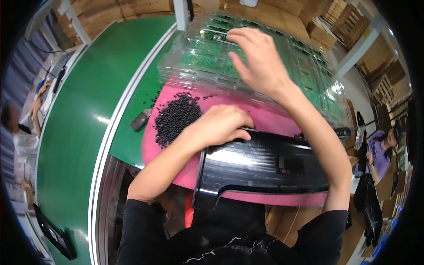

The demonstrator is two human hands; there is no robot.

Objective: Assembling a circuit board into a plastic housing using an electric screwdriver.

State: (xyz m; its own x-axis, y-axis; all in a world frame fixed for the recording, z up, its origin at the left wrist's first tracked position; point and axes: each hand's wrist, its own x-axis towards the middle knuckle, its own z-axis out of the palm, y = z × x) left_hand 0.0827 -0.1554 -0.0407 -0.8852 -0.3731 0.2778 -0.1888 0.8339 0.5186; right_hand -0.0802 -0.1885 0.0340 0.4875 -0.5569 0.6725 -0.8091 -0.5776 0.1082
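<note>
Your left grip point(219, 125) rests curled, knuckles up, on the upper edge of the glossy black plastic panel point(265, 165); whether its fingers pinch anything you cannot tell. Your right grip point(258, 59) is spread loose, fingers on the clear blister tray point(194, 66) of green circuit boards point(207, 59) at the counter's far edge. That panel lies across the pink mat point(276, 121) at the near edge. Just left of your left grip, a heap of small black pellets point(174, 117) sits on the mat. A small grey piece point(140, 120) lies beside the mat's left edge, on the green conveyor belt point(84, 115).
</note>
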